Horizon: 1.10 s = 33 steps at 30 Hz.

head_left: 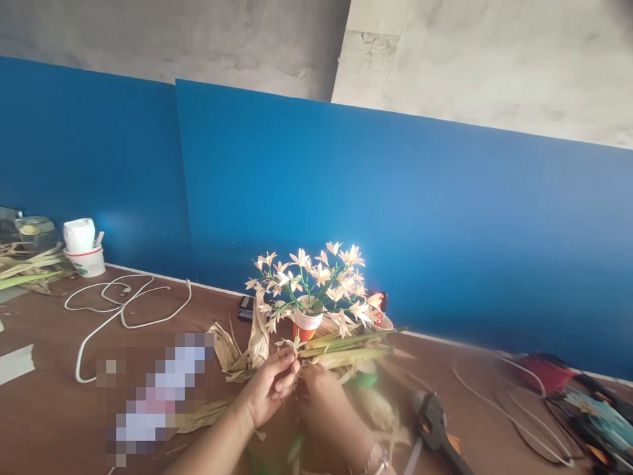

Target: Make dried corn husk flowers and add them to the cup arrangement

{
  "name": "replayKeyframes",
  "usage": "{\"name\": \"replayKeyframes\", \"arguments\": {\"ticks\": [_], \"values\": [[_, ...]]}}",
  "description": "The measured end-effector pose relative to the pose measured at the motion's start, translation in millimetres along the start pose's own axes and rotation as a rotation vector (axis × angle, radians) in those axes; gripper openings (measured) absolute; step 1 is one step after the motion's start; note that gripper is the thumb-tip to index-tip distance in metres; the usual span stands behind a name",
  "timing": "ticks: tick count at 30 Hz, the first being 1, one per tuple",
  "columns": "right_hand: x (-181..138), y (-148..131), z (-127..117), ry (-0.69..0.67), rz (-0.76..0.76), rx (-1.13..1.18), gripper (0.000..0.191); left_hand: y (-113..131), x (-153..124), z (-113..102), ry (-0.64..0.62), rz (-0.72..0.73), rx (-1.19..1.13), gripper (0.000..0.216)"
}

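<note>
My left hand (271,388) and my right hand (321,389) meet at the lower middle of the brown table (54,409). The left fingers pinch a small pale husk flower (289,343). My right hand is curled closed against the left, and what it holds is hidden and blurred. Just beyond them an orange-and-white paper cup (306,324) holds a bunch of pale husk flowers (316,278) on green stems. Dried corn husks (247,346) and green-yellow husk strips (346,348) lie around my hands.
A black glue gun (438,425) lies right of my hands. White cable (119,307) loops at the left near a white cup (84,254). Red and teal tools (568,389) with cords sit far right. Blue panels (395,218) back the table.
</note>
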State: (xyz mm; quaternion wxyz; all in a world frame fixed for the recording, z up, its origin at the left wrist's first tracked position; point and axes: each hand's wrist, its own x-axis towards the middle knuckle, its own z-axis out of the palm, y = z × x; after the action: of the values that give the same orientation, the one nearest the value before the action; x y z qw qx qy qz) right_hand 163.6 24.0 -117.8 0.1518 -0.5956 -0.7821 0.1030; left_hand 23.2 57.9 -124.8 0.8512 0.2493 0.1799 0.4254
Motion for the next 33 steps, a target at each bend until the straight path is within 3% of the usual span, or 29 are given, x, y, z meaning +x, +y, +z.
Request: {"name": "replayKeyframes", "arguments": {"ticks": [6,9,15,21,33], "values": [[-4,8,-47,0.185,0.097,0.316,0.018,-1,0,3,0.052,-0.057,-0.027,0.018],[-4,10,-59,0.248,0.114,0.462,0.017,-2,-1,5,0.055,-0.085,-0.039,0.015],[-4,5,-51,0.333,0.106,0.594,0.018,-7,-2,7,0.037,-0.136,-0.041,0.017],[-5,-2,-47,0.407,0.015,0.564,0.020,-11,-4,11,0.000,-0.167,-0.020,0.018],[-4,0,-42,0.428,-0.017,0.492,0.021,-10,-4,13,-0.011,-0.179,-0.002,0.019]]}}
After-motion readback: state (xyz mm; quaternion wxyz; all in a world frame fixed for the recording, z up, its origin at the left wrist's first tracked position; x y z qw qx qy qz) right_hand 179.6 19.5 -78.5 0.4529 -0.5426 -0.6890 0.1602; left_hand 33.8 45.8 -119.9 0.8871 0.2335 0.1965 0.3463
